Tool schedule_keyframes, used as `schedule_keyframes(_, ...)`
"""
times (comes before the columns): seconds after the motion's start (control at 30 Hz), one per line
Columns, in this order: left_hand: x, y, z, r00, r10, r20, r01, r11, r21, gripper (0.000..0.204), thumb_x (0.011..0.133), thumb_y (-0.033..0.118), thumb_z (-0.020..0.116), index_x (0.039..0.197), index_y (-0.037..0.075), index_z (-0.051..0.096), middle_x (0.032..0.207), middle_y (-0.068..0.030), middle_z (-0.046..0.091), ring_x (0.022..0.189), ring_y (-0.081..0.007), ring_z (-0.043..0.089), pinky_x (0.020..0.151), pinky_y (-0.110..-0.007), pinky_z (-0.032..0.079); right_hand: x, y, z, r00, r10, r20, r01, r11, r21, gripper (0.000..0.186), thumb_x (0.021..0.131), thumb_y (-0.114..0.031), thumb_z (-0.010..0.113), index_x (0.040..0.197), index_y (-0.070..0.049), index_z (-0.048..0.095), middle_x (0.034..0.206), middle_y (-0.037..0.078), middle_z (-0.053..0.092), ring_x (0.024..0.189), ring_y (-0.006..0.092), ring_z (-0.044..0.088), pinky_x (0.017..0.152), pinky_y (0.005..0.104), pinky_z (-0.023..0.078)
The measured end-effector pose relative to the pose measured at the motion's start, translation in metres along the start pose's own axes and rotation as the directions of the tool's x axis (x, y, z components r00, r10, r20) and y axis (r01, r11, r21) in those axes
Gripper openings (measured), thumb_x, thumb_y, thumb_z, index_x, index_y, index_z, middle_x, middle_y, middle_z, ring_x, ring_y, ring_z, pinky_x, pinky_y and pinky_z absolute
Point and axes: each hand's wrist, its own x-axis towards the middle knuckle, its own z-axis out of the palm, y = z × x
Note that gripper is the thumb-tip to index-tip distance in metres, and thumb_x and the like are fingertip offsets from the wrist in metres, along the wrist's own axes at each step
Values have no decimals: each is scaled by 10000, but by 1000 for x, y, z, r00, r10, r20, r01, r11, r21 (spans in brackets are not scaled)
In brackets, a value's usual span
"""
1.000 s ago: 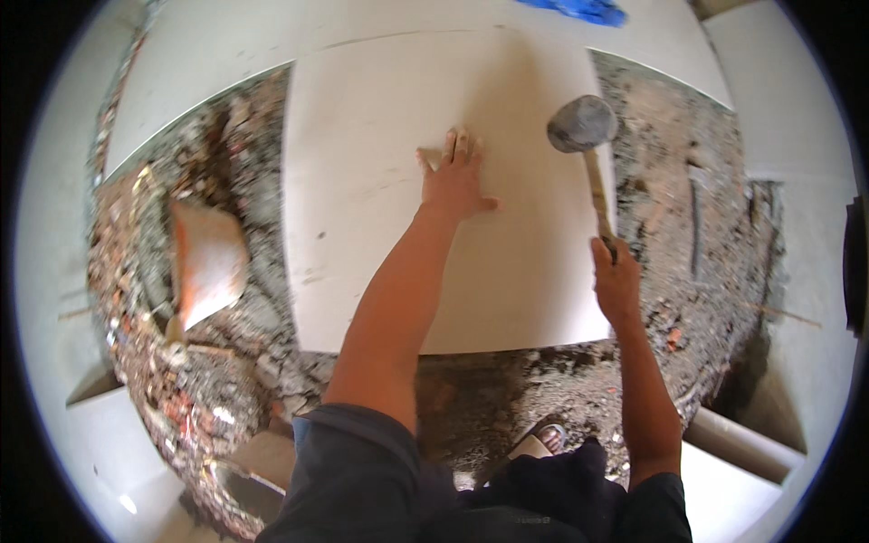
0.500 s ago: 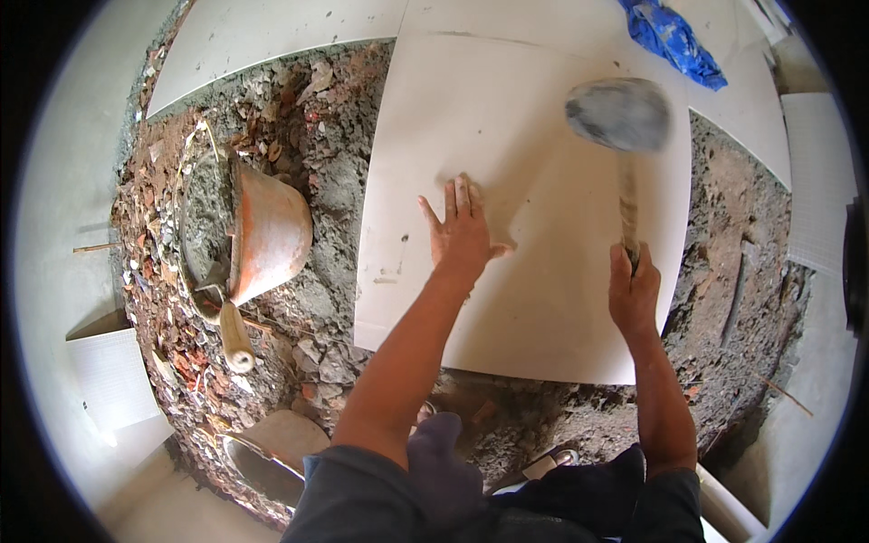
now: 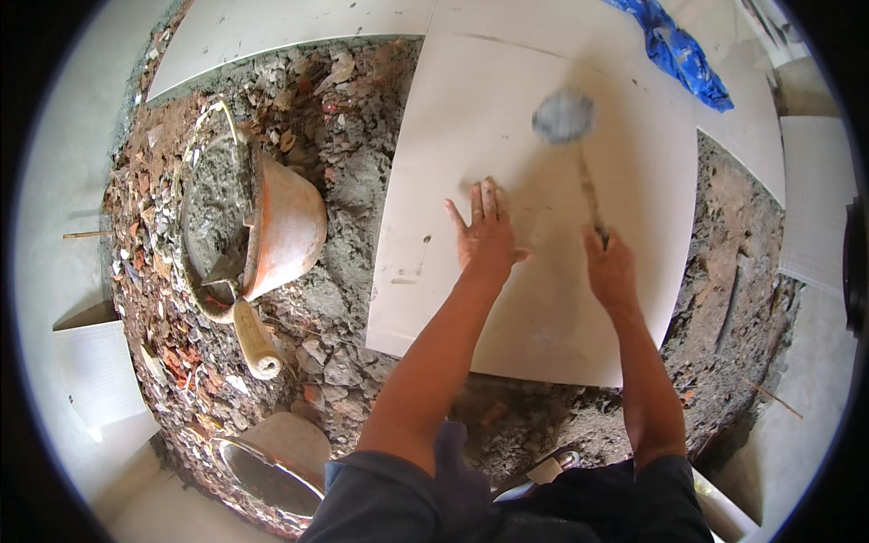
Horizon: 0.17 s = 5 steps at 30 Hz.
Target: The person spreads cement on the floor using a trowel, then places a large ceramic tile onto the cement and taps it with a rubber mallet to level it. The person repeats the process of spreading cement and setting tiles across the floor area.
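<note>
A large pale tile [image 3: 534, 317] lies on the rubble bed in front of me. My left hand [image 3: 487, 237] rests flat on its middle, fingers spread, holding nothing. To the right, my right hand [image 3: 611, 270] is wrapped round the handle of a mallet [image 3: 563, 116]. The mallet's grey, rounded head is slightly blurred and appears over the far right part of the tile; whether it touches the surface I cannot tell. Left of the tile, a bucket [image 3: 288, 226] full of wet grey mortar leans on its side. A trowel [image 3: 256, 342] with a light handle sticks out of it.
A second bucket [image 3: 285, 443] lies tipped near my left arm. Blue plastic sheeting [image 3: 679, 59] sits on the tiles at the far right. Broken rubble [image 3: 172, 299] spreads on the left, with rough mortar and soil [image 3: 724, 244] at the right. Pale walls border both sides.
The mallet has swung down and leftward, its head now looking smaller and farther from me. My left hand stays flat on the tile while the whole view has shifted slightly.
</note>
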Motion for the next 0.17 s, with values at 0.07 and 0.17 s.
schedule_keyframes(0.07, -2, -1, 8, 1000, 0, -32, 0, 1000, 10, 1135, 715, 678, 631, 1493, 28, 122, 1579, -117, 81, 1462, -261, 60, 1087, -687, 16, -9, 8, -3, 999, -51, -19, 54, 982, 181, 458, 925, -428, 549, 879, 27, 549, 763, 272, 616, 757, 452, 598, 684, 524, 450)
schedule_keyframes(0.17, 0, -1, 4, 1000, 9, -7, -9, 1000, 15, 1160, 735, 657, 635, 1504, 50, 14, 1583, -113, 55, 1458, -292, 57, 1091, -686, 18, -10, 28, 37, 999, 49, -23, -50, 997, -56, 457, 919, -443, 565, 887, 13, 559, 773, 268, 620, 752, 399, 634, 671, 492, 470)
